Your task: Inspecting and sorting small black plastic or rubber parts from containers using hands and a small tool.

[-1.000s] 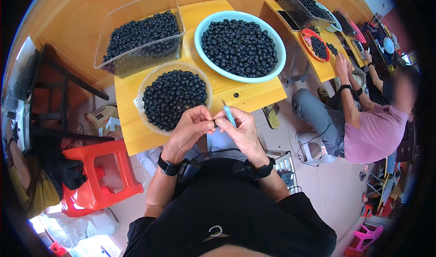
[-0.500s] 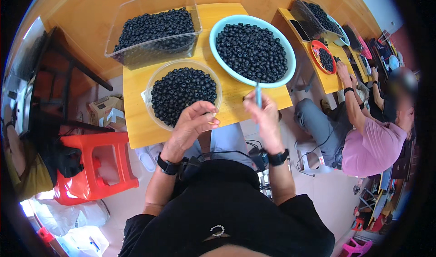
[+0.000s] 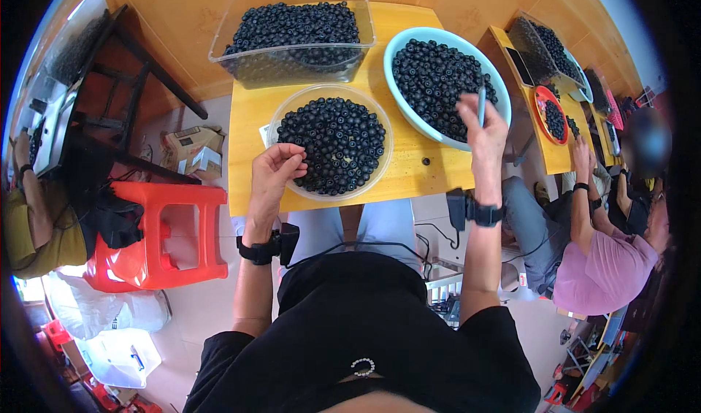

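My left hand (image 3: 276,178) is at the left rim of a round clear tub (image 3: 385,150) of small black round beads (image 3: 332,139). Its thumb and fingertips are pinched together; I cannot make out anything between them. At the front right of a light blue basin (image 3: 391,84), also filled with black beads (image 3: 431,77), is my right hand (image 3: 483,124). It holds a slim blue-grey pen-like tool (image 3: 482,105) upright, fingertips bent over the beads. A pale speck lies among the tub's beads. One loose bead (image 3: 426,162) rests on the yellow table (image 3: 409,176) between the containers.
Behind the tub stands a clear rectangular bin (image 3: 292,70) of black beads. A red plastic stool (image 3: 168,238) and a cardboard box (image 3: 193,150) are on the left. To the right, a person in a pink shirt (image 3: 606,270) works at another table with a red bowl (image 3: 540,113).
The view has shifted, placing the table differently. My hands have moved apart: the left is now beside the round tub, the right over the blue basin's edge, with the tool still in it.
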Action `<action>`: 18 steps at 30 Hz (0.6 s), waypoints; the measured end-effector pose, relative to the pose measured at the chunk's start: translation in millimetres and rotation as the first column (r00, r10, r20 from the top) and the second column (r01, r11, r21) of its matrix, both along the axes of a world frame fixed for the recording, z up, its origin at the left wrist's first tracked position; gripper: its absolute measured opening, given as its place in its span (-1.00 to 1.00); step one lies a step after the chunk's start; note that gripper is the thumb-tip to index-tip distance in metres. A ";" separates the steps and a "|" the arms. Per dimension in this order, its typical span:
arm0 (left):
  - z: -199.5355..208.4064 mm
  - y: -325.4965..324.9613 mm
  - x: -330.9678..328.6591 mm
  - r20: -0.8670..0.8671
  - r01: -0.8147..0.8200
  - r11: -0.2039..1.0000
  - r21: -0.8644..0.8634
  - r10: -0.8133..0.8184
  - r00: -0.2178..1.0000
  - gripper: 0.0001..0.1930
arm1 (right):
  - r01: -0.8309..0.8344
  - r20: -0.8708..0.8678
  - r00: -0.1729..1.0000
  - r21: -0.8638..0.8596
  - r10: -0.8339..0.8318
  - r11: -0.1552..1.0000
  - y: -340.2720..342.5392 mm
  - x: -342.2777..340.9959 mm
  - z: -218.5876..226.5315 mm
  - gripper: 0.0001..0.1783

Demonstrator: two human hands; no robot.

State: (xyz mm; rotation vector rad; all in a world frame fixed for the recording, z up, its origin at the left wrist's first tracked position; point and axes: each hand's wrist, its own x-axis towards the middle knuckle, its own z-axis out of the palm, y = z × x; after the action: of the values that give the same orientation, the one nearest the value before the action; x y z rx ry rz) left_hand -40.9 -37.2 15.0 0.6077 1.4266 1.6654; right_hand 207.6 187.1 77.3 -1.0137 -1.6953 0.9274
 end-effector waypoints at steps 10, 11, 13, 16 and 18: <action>-11.2 22.3 11.3 -0.771 -0.127 0.975 -0.182 -0.061 0.634 -0.76 | -0.017 -0.013 1.000 -0.222 0.015 0.975 -85.9 13.5 -43.7 -0.87; -10.4 24.3 13.3 -0.772 -0.124 0.976 -0.180 -0.062 0.633 -0.76 | -0.016 -0.014 1.000 -0.249 0.013 0.968 -90.3 12.7 -44.9 -0.88; -8.3 27.3 17.2 -0.883 -0.184 0.953 -0.242 -0.138 0.448 -0.76 | -0.039 -0.031 0.999 -0.285 0.031 0.958 -96.2 10.2 -46.9 -0.89; -9.7 29.7 17.7 -0.879 -0.177 0.951 -0.252 -0.149 0.452 -0.76 | -0.071 -0.065 0.996 -0.300 0.054 0.951 -100.3 7.8 -54.4 -0.88; -9.7 31.9 19.3 -0.911 -0.158 0.961 -0.227 -0.151 0.385 -0.76 | -0.063 -0.077 0.996 -0.313 0.041 0.948 -103.4 7.6 -51.8 -0.88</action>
State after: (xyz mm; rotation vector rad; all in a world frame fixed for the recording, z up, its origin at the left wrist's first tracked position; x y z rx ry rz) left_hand -21.6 -5.3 5.3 1.5355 2.3984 1.0040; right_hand 215.1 83.7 25.5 -1.1339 -1.5522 1.2840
